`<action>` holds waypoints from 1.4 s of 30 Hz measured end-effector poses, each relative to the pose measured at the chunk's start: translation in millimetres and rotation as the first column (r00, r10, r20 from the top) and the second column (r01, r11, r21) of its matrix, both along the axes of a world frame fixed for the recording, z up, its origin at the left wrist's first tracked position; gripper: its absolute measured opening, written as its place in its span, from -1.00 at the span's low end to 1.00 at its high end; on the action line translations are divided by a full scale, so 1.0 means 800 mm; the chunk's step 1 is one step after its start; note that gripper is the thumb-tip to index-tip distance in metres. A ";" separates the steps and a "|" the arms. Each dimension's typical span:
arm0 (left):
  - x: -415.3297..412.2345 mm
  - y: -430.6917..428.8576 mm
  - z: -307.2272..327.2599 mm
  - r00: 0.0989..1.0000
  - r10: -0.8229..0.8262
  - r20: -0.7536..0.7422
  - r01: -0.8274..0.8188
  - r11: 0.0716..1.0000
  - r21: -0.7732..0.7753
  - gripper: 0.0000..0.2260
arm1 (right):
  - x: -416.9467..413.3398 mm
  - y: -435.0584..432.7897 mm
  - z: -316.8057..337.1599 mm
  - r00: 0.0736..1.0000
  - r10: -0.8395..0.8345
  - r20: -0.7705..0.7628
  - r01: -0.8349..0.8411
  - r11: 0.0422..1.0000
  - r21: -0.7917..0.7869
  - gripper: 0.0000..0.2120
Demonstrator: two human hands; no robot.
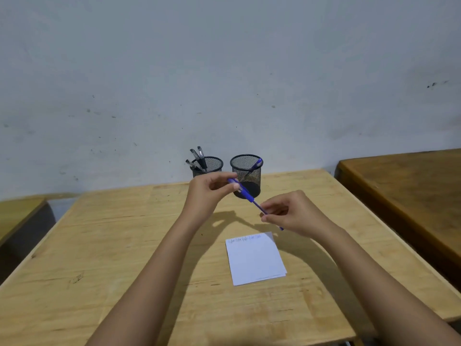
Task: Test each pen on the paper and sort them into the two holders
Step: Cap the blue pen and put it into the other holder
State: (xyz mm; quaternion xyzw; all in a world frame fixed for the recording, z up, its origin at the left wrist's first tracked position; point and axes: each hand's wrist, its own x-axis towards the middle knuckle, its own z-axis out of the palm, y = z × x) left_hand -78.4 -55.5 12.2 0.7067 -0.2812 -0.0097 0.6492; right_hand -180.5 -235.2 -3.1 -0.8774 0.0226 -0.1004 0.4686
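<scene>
I hold a blue pen (249, 197) slanted in the air above the wooden table (124, 245). My left hand (209, 193) pinches its upper end, which looks like the cap. My right hand (284, 213) grips the lower barrel, and the tip pokes out below the palm. A white stack of paper (257, 260) lies under my right hand, with a row of scribbles along its top edge. Two black mesh holders stand at the back by the wall. The left holder (212, 166) has three dark pens. The right holder (243, 168) has one blue pen (255, 165).
A darker wooden table (404, 186) stands to the right across a narrow gap. Another table's corner (17, 213) shows at the far left. A grey wall rises directly behind the holders.
</scene>
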 end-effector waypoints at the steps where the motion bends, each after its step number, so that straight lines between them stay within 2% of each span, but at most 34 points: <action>1: 0.002 -0.008 0.003 1.000 0.011 0.016 -0.011 1.000 -0.006 -0.83 | 0.005 -0.001 0.001 1.000 -0.007 0.003 0.007 0.998 -0.054 -0.84; 2: 0.006 -0.017 0.006 0.999 0.031 0.030 -0.031 0.999 -0.015 -0.84 | 0.010 -0.005 0.001 0.999 -0.034 0.023 0.036 0.996 -0.079 -0.85; 4: 0.014 -0.032 0.007 0.995 0.090 0.033 -0.090 0.996 -0.009 -0.80 | 0.021 -0.015 -0.001 0.988 -0.120 0.094 0.121 0.993 -0.007 -0.83; 7: 0.024 -0.050 0.001 0.991 0.130 0.027 -0.133 0.982 0.133 -0.66 | 0.036 -0.034 -0.001 0.942 -0.278 0.186 0.232 0.944 0.237 -0.80; 9: 0.033 -0.062 -0.009 0.992 0.117 0.050 -0.126 0.959 0.252 -0.56 | 0.048 -0.048 0.006 0.917 -0.347 0.194 0.231 0.863 0.450 -0.75; 11: 0.042 -0.073 -0.018 0.992 0.105 0.064 -0.120 0.946 0.302 -0.52 | 0.062 -0.060 0.015 0.890 -0.404 0.212 0.220 0.787 0.577 -0.75; 13: 0.054 -0.083 -0.025 0.993 0.107 0.042 -0.115 0.941 0.317 -0.48 | 0.082 -0.070 0.022 0.864 -0.441 0.242 0.218 0.762 0.610 -0.79; 17: 0.079 -0.095 -0.042 0.991 0.124 -0.042 -0.103 0.939 0.328 -0.27 | 0.132 -0.075 0.025 0.859 -0.457 0.233 0.193 0.709 0.678 -0.91; 21: 0.093 -0.102 -0.053 0.990 0.127 -0.059 -0.103 0.947 0.303 -0.27 | 0.175 -0.073 0.015 0.864 -0.462 0.197 0.238 0.722 0.650 -0.91; 29: 0.099 -0.104 -0.064 0.993 0.108 -0.056 -0.091 0.964 0.251 -0.29 | 0.206 -0.063 -0.001 0.892 -0.407 0.197 0.292 0.851 0.437 -0.79; 32: 0.099 -0.103 -0.065 0.993 0.103 -0.059 -0.086 0.965 0.249 -0.30 | 0.209 -0.061 -0.006 0.916 -0.380 0.127 0.322 0.887 0.331 -0.89; 37: 0.102 -0.101 -0.064 0.993 0.103 -0.062 -0.083 0.961 0.263 -0.28 | 0.209 -0.061 -0.005 0.964 -0.259 -0.057 0.265 0.946 0.184 -0.69; 42: 0.097 -0.098 -0.061 0.993 0.091 -0.073 -0.069 0.963 0.262 -0.27 | 0.195 -0.065 0.012 0.979 -0.158 -0.130 0.172 0.980 0.104 -0.78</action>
